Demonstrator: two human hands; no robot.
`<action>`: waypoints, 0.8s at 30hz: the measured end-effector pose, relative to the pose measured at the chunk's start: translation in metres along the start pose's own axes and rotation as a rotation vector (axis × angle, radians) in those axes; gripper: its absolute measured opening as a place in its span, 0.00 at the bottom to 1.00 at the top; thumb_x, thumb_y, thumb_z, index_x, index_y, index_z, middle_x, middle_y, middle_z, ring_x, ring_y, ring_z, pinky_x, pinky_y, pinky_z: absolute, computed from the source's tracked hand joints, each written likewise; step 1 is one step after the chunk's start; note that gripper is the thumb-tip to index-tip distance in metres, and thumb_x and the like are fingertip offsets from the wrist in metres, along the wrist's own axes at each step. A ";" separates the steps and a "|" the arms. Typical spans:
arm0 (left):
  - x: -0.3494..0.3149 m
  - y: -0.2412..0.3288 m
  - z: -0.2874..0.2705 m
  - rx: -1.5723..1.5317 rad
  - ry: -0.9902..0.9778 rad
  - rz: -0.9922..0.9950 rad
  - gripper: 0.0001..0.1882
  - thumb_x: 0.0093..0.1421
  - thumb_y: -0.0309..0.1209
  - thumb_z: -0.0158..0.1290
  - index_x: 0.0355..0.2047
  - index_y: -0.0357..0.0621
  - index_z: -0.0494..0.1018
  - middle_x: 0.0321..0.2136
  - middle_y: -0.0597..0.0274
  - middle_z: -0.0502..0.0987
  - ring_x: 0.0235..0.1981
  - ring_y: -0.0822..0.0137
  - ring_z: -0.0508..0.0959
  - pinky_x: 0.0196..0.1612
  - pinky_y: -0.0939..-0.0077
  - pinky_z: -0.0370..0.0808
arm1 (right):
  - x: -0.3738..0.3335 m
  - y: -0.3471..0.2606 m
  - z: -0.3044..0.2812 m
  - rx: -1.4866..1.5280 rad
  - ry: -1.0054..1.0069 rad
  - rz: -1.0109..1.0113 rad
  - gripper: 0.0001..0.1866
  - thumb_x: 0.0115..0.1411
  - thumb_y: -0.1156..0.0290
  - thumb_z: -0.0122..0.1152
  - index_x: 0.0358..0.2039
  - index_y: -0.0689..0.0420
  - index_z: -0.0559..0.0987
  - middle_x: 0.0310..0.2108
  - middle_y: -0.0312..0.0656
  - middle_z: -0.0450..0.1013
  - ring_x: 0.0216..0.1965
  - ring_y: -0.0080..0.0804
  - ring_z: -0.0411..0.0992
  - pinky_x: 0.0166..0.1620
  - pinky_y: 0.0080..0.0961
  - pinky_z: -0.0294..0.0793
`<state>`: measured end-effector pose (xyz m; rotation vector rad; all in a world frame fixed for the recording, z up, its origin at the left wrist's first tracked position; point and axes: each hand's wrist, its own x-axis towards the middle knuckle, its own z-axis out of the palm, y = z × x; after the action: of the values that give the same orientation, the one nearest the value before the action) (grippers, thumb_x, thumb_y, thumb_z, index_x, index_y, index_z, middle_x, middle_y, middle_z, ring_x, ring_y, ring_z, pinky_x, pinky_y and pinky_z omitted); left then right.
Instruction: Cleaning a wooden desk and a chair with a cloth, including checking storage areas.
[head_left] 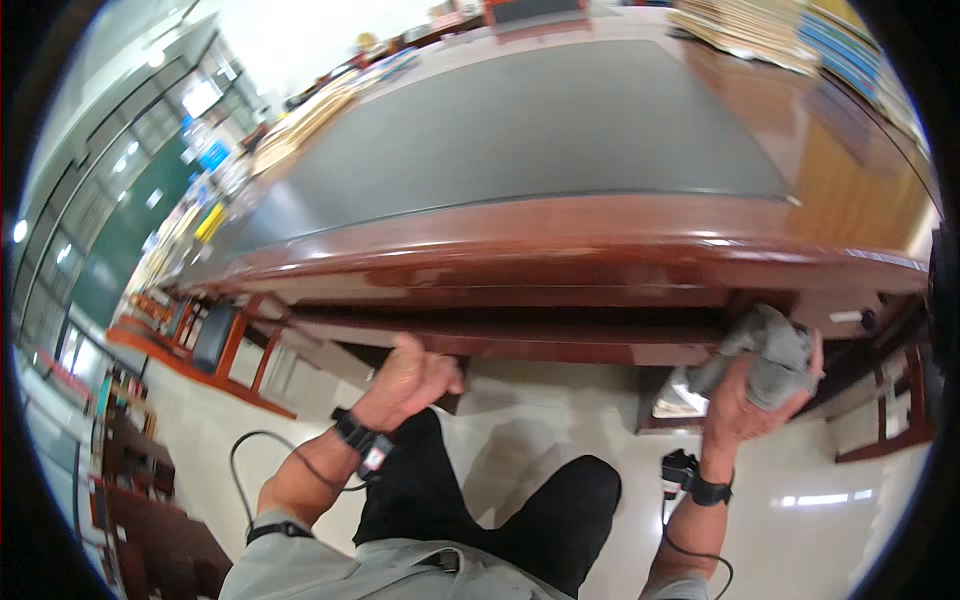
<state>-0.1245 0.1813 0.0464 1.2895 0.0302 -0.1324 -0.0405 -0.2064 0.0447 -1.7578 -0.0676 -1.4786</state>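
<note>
My right hand (738,408) is wrapped round a crumpled grey cloth (780,360) at the right end of the desk's front. Below the desk top, a brown drawer (560,350) is pulled out a little, with a dark gap above it. The cloth is at the drawer's right end; whether it touches the wood I cannot tell. My left hand (412,385) is just below the drawer's left part, above my knee. Its fingers are curled in, the thumb points up, and nothing shows in it. Both wrists wear black straps with small devices and cables.
The glossy brown desk (480,225) carries a dark grey desk pad (520,130). Paper stacks (750,30) rise at the far right. Plastic bottles (212,155) and more papers (305,125) line the left edge. A wooden chair (215,345) is at the left.
</note>
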 end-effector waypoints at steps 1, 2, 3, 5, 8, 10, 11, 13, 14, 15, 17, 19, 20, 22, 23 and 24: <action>-0.005 -0.014 -0.026 -0.107 -0.071 0.064 0.35 0.57 0.67 0.41 0.28 0.44 0.72 0.22 0.56 0.71 0.27 0.59 0.71 0.38 0.57 0.74 | -0.002 -0.005 0.006 0.022 0.006 0.018 0.32 0.51 0.83 0.63 0.58 0.66 0.64 0.58 0.56 0.65 0.54 0.50 0.67 0.59 0.43 0.65; 0.001 -0.012 -0.017 -0.097 -0.008 0.022 0.33 0.58 0.65 0.42 0.21 0.45 0.69 0.19 0.57 0.70 0.26 0.59 0.72 0.39 0.57 0.75 | 0.002 -0.004 0.005 0.053 0.033 0.005 0.31 0.53 0.82 0.62 0.58 0.65 0.65 0.57 0.52 0.66 0.53 0.45 0.67 0.59 0.37 0.63; 0.001 -0.007 -0.006 -0.091 -0.007 0.006 0.33 0.59 0.64 0.43 0.21 0.45 0.68 0.19 0.57 0.69 0.27 0.60 0.73 0.40 0.57 0.75 | 0.005 -0.005 0.005 0.090 0.056 -0.001 0.29 0.55 0.81 0.61 0.59 0.65 0.66 0.56 0.47 0.67 0.52 0.39 0.66 0.58 0.31 0.62; -0.002 0.005 0.008 -0.058 -0.038 0.009 0.33 0.60 0.64 0.43 0.20 0.43 0.68 0.18 0.58 0.69 0.26 0.61 0.73 0.41 0.56 0.75 | -0.001 -0.003 0.006 0.239 0.044 0.126 0.34 0.56 0.86 0.59 0.63 0.59 0.61 0.58 0.49 0.65 0.51 0.41 0.68 0.54 0.37 0.71; 0.000 0.006 0.019 -0.013 -0.095 0.070 0.32 0.63 0.61 0.44 0.21 0.42 0.68 0.17 0.58 0.70 0.26 0.62 0.74 0.43 0.56 0.75 | -0.005 0.010 0.002 0.323 -0.023 0.240 0.34 0.60 0.82 0.58 0.66 0.55 0.59 0.58 0.48 0.64 0.51 0.38 0.67 0.54 0.35 0.72; -0.001 0.006 0.018 -0.074 -0.085 0.072 0.30 0.64 0.58 0.46 0.22 0.42 0.68 0.18 0.58 0.70 0.26 0.62 0.74 0.43 0.56 0.75 | -0.004 0.022 -0.003 0.224 -0.020 0.212 0.32 0.61 0.81 0.59 0.64 0.58 0.61 0.58 0.48 0.64 0.51 0.36 0.67 0.54 0.30 0.70; 0.001 0.002 0.016 -0.130 -0.091 0.068 0.28 0.66 0.55 0.47 0.23 0.42 0.69 0.18 0.57 0.71 0.26 0.63 0.74 0.43 0.56 0.75 | -0.006 0.021 -0.003 0.013 -0.048 0.058 0.31 0.61 0.80 0.59 0.64 0.60 0.61 0.59 0.48 0.64 0.51 0.36 0.67 0.54 0.29 0.70; 0.004 -0.009 0.008 -0.228 -0.130 0.097 0.25 0.66 0.52 0.50 0.25 0.41 0.71 0.19 0.56 0.73 0.26 0.63 0.75 0.44 0.56 0.76 | -0.008 0.021 -0.004 -0.067 -0.071 0.041 0.30 0.62 0.80 0.58 0.64 0.62 0.61 0.57 0.49 0.66 0.51 0.36 0.68 0.54 0.29 0.69; 0.006 -0.009 0.012 -0.231 -0.130 0.072 0.26 0.65 0.52 0.51 0.26 0.40 0.72 0.19 0.56 0.73 0.27 0.62 0.76 0.45 0.56 0.76 | -0.009 0.026 -0.006 -0.067 -0.080 0.064 0.30 0.62 0.79 0.58 0.64 0.62 0.61 0.57 0.49 0.66 0.51 0.36 0.68 0.54 0.29 0.69; 0.008 -0.009 0.015 -0.235 -0.126 0.048 0.26 0.64 0.52 0.52 0.26 0.38 0.72 0.19 0.55 0.74 0.27 0.62 0.76 0.45 0.56 0.76 | -0.008 0.036 -0.009 -0.063 -0.092 0.085 0.30 0.63 0.78 0.58 0.64 0.62 0.61 0.56 0.50 0.67 0.51 0.35 0.68 0.54 0.30 0.69; 0.012 -0.010 0.017 -0.285 -0.128 0.019 0.29 0.61 0.56 0.55 0.26 0.36 0.74 0.20 0.54 0.74 0.29 0.62 0.77 0.46 0.57 0.77 | -0.015 0.066 -0.015 -0.004 -0.042 0.185 0.28 0.64 0.74 0.59 0.62 0.63 0.63 0.57 0.50 0.68 0.51 0.36 0.69 0.54 0.29 0.69; 0.014 -0.005 0.018 -0.190 -0.118 -0.034 0.32 0.57 0.59 0.57 0.26 0.35 0.76 0.19 0.54 0.75 0.30 0.61 0.77 0.47 0.59 0.77 | -0.019 0.060 -0.015 -0.335 -0.067 0.120 0.26 0.64 0.70 0.60 0.60 0.64 0.66 0.58 0.51 0.69 0.51 0.37 0.70 0.55 0.29 0.70; 0.012 0.000 0.018 -0.133 -0.088 -0.062 0.35 0.54 0.64 0.57 0.21 0.38 0.77 0.18 0.54 0.75 0.32 0.61 0.79 0.49 0.59 0.75 | -0.018 0.050 -0.014 -0.337 -0.077 0.110 0.26 0.64 0.70 0.60 0.60 0.64 0.66 0.58 0.51 0.69 0.51 0.37 0.70 0.55 0.29 0.70; 0.011 -0.001 0.014 -0.105 -0.104 -0.078 0.34 0.56 0.62 0.56 0.24 0.37 0.76 0.20 0.54 0.76 0.33 0.60 0.79 0.49 0.59 0.75 | -0.015 0.027 -0.015 0.043 -0.086 0.403 0.27 0.63 0.69 0.62 0.59 0.65 0.67 0.57 0.51 0.70 0.50 0.37 0.72 0.55 0.30 0.72; 0.011 0.001 0.011 -0.061 -0.125 -0.087 0.33 0.59 0.60 0.54 0.26 0.35 0.75 0.21 0.54 0.76 0.35 0.59 0.79 0.49 0.60 0.74 | -0.013 0.005 -0.016 0.042 -0.090 0.391 0.27 0.63 0.69 0.62 0.59 0.65 0.67 0.57 0.51 0.70 0.50 0.37 0.72 0.55 0.30 0.72; 0.008 0.013 0.014 0.062 -0.137 -0.129 0.36 0.58 0.65 0.51 0.22 0.38 0.76 0.23 0.57 0.78 0.38 0.62 0.80 0.50 0.64 0.73 | -0.013 -0.024 -0.018 -0.057 -0.056 0.345 0.25 0.63 0.68 0.61 0.58 0.66 0.69 0.56 0.49 0.71 0.50 0.37 0.72 0.55 0.31 0.72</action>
<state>-0.1154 0.1706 0.0618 1.3375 -0.0079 -0.3346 -0.0710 -0.1959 0.0463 -1.7532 0.2398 -1.1915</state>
